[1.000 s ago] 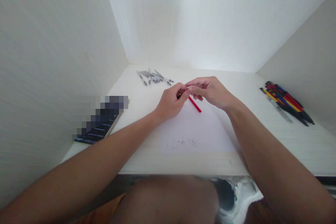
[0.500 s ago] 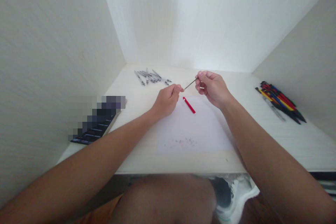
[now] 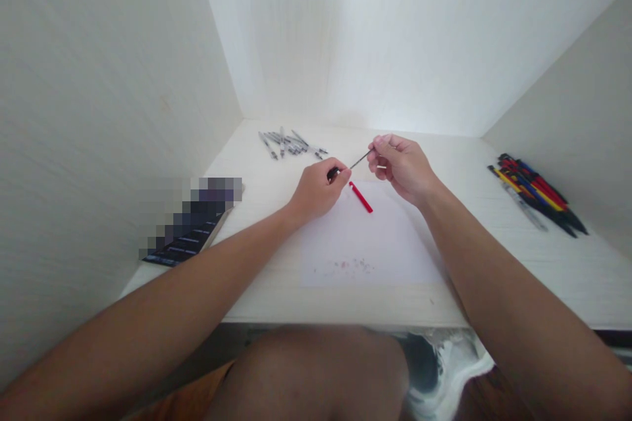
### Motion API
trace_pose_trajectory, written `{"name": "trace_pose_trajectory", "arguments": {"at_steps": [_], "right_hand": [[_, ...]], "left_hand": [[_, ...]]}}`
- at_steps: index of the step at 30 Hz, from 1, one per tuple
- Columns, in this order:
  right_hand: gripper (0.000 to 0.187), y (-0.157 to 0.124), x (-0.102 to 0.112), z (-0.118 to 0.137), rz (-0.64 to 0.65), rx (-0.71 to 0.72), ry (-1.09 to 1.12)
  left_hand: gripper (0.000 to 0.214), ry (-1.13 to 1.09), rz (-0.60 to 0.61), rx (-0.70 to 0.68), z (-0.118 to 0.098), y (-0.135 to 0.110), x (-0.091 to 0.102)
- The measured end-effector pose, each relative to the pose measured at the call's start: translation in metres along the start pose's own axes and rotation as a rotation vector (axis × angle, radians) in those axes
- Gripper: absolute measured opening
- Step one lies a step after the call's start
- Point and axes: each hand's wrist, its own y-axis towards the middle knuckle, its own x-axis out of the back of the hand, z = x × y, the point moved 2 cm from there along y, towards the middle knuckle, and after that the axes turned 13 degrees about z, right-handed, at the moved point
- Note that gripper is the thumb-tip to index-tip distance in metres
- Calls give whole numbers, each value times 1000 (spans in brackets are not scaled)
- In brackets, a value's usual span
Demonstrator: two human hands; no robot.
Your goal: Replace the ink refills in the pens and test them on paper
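Observation:
My left hand (image 3: 316, 189) is closed, pinching a small dark pen part (image 3: 333, 173) at its fingertips. My right hand (image 3: 401, 166) is closed on a thin dark pen refill (image 3: 359, 159), which points down-left toward the left hand; a short gap separates its tip from the dark part. A red pen barrel (image 3: 361, 197) lies on the white paper sheet (image 3: 370, 243) between and just below the two hands, touched by neither.
A cluster of several grey refills or pen parts (image 3: 289, 143) lies at the back left of the white desk (image 3: 567, 270). Several coloured pens (image 3: 536, 194) lie at the right. A dark flat object (image 3: 190, 230) sits at the left edge. Walls enclose three sides.
The hands, together over the red barrel a second ago, drew apart; the right hand pulled out the thin refill and the red barrel was left on the paper. The left hand now shows a dark part.

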Motion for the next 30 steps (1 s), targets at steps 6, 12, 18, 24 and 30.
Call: {"name": "trace_pose_trajectory", "arguments": {"at_steps": [6, 12, 18, 24, 30], "right_hand": [[39, -3, -5, 0, 146, 7, 2], [32, -4, -6, -2, 224, 9, 8], [35, -3, -6, -7, 184, -26, 35], [46, -2, -4, -6, 161, -27, 46], [38, -27, -19, 24, 159, 34, -168]], "left_hand": [[18, 5, -28, -32, -3, -2, 2], [20, -6, -19, -45, -3, -2, 1], [32, -109, -70, 26, 2, 1, 1], [38, -191, -131, 110, 9, 5, 0], [41, -154, -124, 139, 10, 6, 0]]}}
